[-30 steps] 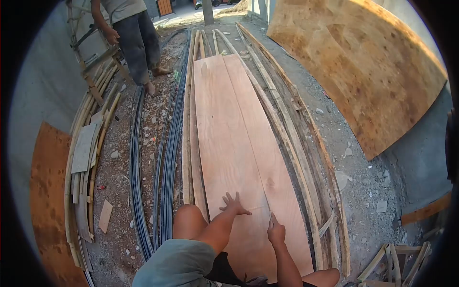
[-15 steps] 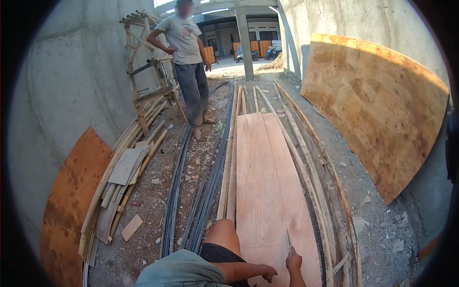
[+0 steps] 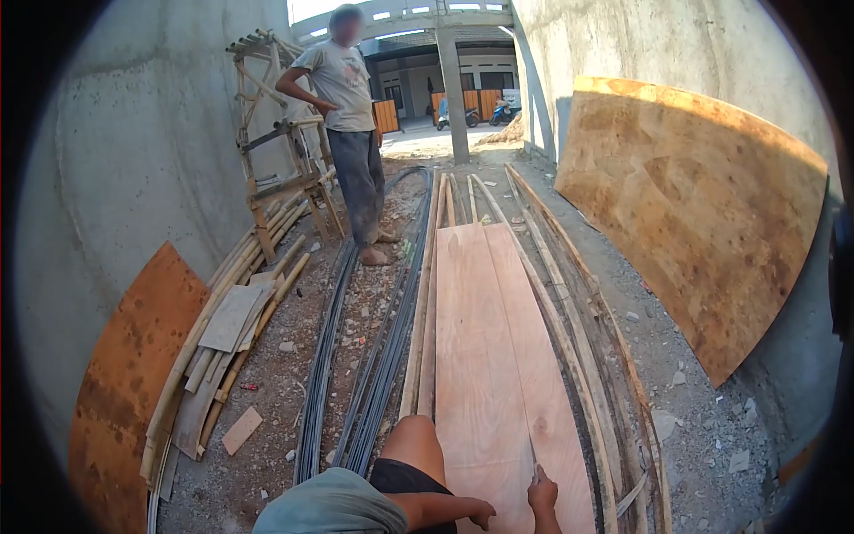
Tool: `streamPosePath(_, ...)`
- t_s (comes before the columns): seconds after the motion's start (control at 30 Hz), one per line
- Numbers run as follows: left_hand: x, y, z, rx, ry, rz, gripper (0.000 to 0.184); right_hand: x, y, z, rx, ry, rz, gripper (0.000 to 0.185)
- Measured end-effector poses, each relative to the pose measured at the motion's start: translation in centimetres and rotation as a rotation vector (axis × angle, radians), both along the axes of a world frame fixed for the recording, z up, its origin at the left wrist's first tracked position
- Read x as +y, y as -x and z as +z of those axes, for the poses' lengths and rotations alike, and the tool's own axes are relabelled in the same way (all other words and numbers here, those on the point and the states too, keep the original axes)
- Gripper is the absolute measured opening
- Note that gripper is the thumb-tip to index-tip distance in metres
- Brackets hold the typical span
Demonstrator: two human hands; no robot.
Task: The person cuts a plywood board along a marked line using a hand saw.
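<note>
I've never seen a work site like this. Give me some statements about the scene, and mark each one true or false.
1. The right hand is at the long line on the pink board. True.
2. The dark metal rods lie to the right of the pink board. False: the dark metal rods lie to its left.
3. The large stained board leans against the right-hand wall. True.
4. The standing person wears boots. False: the standing person's feet are bare.
5. Both working hands are gloved. False: the right hand and the left hand are bare.
</note>
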State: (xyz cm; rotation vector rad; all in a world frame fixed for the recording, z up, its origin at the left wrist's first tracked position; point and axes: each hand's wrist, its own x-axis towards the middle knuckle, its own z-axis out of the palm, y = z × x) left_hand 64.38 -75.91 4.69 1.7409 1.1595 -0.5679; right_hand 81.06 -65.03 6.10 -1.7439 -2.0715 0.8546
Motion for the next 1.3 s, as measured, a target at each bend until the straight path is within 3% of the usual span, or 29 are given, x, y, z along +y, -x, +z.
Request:
streamPosePath(0.17, 0.5, -0.3, -0.6, -0.011, 0.035, 0.000, 0.088, -0.6, -0.6, -0.4, -0.054, 0.027, 0.010, 0.045)
streamPosePath(0.27, 0.9, 0.5, -1.5, 0.017, 0.000, -0.048, 0.073, -0.8, 0.3, 0.1, -0.020, 0.036, -0.001, 0.044)
streamPosePath(0.33, 1.7, -0.2, -1.8, 0.056, 0.024, -0.053, 0.052, -0.8, 0.0, 0.7, -0.040, 0.060, -0.008, 0.045)
streamPosePath(0.37, 2.1, -0.7, -1.7, 0.035, 0.024, -0.059, 0.052, -0.5, -0.4, 0.8, -0.061, 0.061, -0.014, 0.045)
streamPosePath(0.43, 2.2, -0.5, -1.6, 0.127, 0.001, 0.129, 0.041, -0.7, 0.0, 0.6, -0.015, 0.018, 0.001, 0.043)
streamPosePath(0.53, 2.6, -0.1, -3.7, 0.082, 0.009, 0.369, 0.039, -0.6, 0.2, -0.2, -0.035, 0.055, -0.005, 0.045)
streamPosePath(0.63, 4.3, 0.5, -3.3, 0.121, -0.084, 0.729, 0.055, 0.0, 0.0, -1.0, -0.078, 0.104, 0.006, 0.049)
streamPosePath(0.7, 5.7, 0.6, -2.8, 0.170, -0.192, 0.926, 0.079, -0.4, 0.3, -0.4, -0.029, 0.144, -0.015, 0.048)
streamPosePath(0.77, 7.6, 0.7, -4.9, 0.251, -0.146, 1.004, 0.125, -0.5, 0.2, -0.8, -0.042, 0.163, -0.036, 0.050)
streamPosePath(0.83, 9.6, 0.4, -4.6, 0.307, -0.004, 1.086, 0.154, -0.7, 0.2, -1.2, -0.007, 0.206, -0.056, 0.051)
streamPosePath(0.87, 10.1, 0.0, -8.2, 0.383, -0.064, 1.102, 0.171, -0.7, 0.3, -0.8, 0.004, 0.218, -0.060, 0.052)
streamPosePath(0.93, 10.9, -1.4, -8.8, 0.526, -0.050, 1.051, 0.177, -0.5, 0.0, 0.4, 0.028, 0.264, -0.037, 0.053)
streamPosePath(1.03, 11.6, -2.4, -9.2, 0.656, -0.018, 1.062, 0.172, -0.7, 0.6, -2.1, 0.030, 0.204, -0.081, 0.055)
streamPosePath(1.3, 12.4, -3.3, -13.4, 0.724, -0.119, 1.011, 0.174, -1.3, 1.0, 0.4, 0.045, 0.230, -0.155, 0.052)
